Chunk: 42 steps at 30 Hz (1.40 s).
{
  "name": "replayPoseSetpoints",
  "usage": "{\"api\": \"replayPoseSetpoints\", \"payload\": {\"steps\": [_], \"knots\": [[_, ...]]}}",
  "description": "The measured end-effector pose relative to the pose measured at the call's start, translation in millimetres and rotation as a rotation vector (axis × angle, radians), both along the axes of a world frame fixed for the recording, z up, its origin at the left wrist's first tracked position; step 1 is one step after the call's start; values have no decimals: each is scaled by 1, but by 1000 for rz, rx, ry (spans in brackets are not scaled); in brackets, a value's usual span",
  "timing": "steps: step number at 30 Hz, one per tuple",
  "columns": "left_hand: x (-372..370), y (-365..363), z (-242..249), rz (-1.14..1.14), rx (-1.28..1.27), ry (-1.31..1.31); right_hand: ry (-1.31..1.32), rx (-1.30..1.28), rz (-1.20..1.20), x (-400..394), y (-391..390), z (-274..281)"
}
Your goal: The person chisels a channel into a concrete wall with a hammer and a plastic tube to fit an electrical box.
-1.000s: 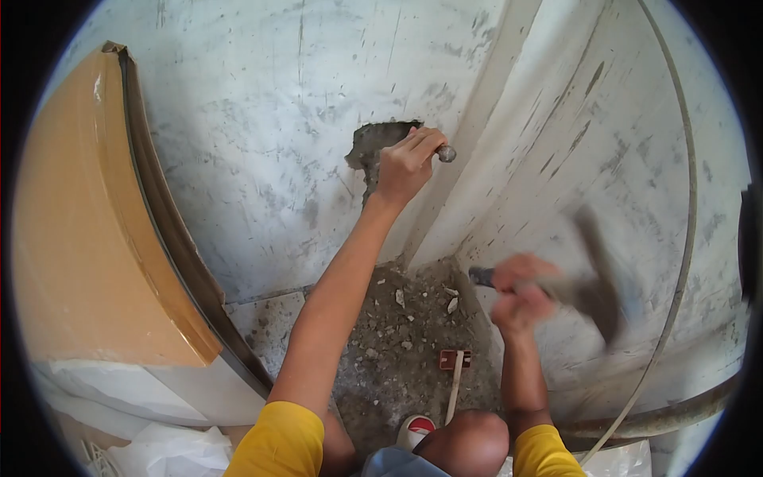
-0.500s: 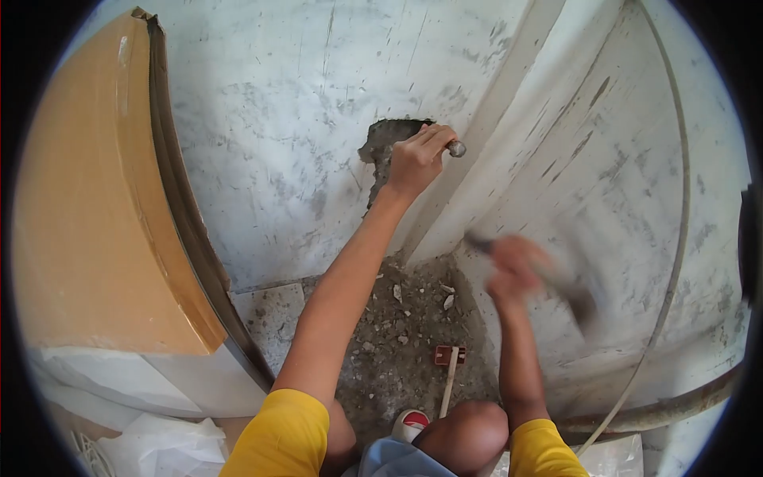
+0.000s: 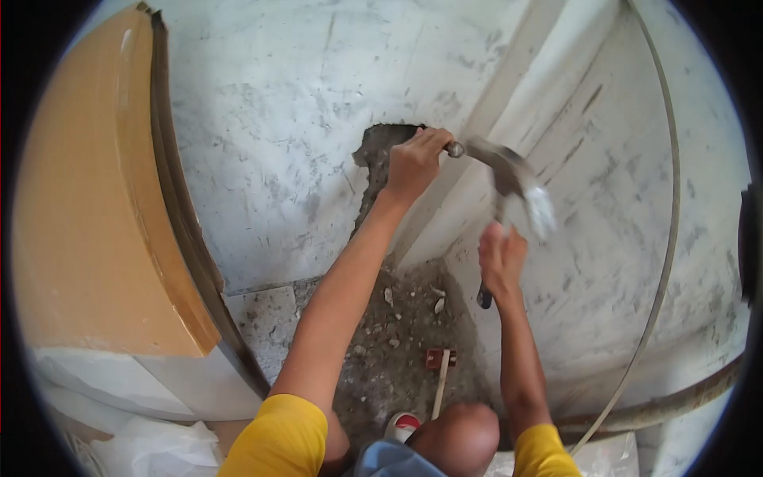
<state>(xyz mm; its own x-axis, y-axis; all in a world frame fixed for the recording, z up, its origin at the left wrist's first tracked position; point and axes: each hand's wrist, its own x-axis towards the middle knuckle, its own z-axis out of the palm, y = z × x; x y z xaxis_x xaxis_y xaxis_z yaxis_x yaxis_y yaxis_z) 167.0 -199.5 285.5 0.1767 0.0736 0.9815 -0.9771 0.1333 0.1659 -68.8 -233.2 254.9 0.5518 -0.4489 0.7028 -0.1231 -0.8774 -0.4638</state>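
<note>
1. Your chisel (image 3: 453,148) is a short grey metal rod. It lies almost level against the far wall, and only its rounded butt end shows at the right of your fist; the tip is hidden.
2. Your hammer (image 3: 509,179) has a dark metal head, blurred, with its striking face touching the chisel's butt end and a pale smear at its right end. Its handle runs down and toward you, and a dark grip end pokes out below your fist.
</note>
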Motion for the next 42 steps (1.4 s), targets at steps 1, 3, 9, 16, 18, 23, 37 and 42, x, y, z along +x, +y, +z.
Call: {"api": "replayPoseSetpoints", "payload": {"steps": [1, 3, 9, 16, 18, 23, 37, 42], "knots": [[-2, 1, -5, -43, 10, 8, -26, 24, 8, -10, 11, 8], [-3, 1, -14, -85, 39, 16, -563, 18, 667, -16, 34, 20], [-13, 0, -15, -80, 54, -17, 0, 121, -43, 17, -8, -10], [-20, 5, -47, 4, 135, -82, -80, 302, 148, -39, 17, -14], [-19, 7, -46, -17, 130, -128, -114, 359, 238, -35, 28, -10], [-4, 11, -35, -129, 143, -74, -91, 216, 216, -35, 32, -8], [-6, 11, -27, -177, 68, -53, 45, -76, 31, 17, -23, -56], [5, 4, -25, -124, 124, -8, -282, -66, 480, -10, 27, -7]]}}
